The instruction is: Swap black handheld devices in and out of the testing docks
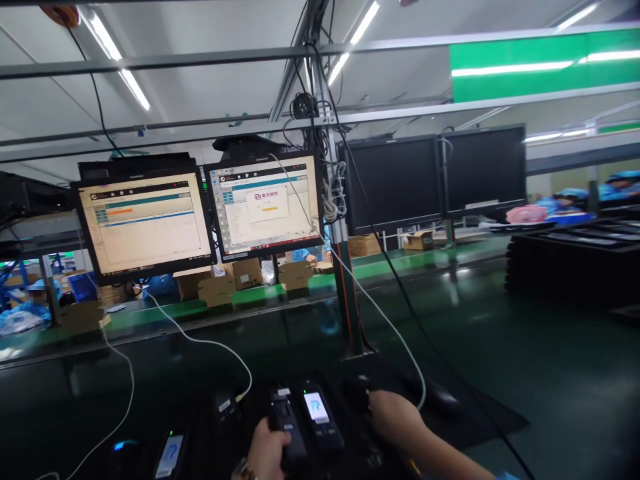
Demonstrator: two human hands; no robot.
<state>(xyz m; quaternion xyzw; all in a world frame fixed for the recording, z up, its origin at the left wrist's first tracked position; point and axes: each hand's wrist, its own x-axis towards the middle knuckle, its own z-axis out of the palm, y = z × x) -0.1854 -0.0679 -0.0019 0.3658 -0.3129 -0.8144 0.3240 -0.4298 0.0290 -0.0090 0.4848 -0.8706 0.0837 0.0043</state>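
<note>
Handheld device (286, 427), dark and slim, lies at the near edge of the bench, left of a lit twin (320, 417). Left hand (267, 453) is clasped round its lower body. Right hand (397, 420) rests on a dark unit (361, 393); its grasp cannot be told (blurred). Judged rigid, light, smooth-cased, screen fragile: hold by the sides, clear of the white cable (220, 347).

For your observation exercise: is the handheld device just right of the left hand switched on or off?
On. The handheld device shows a lit white screen with a blue logo, beside the dark device in the left hand.
</note>
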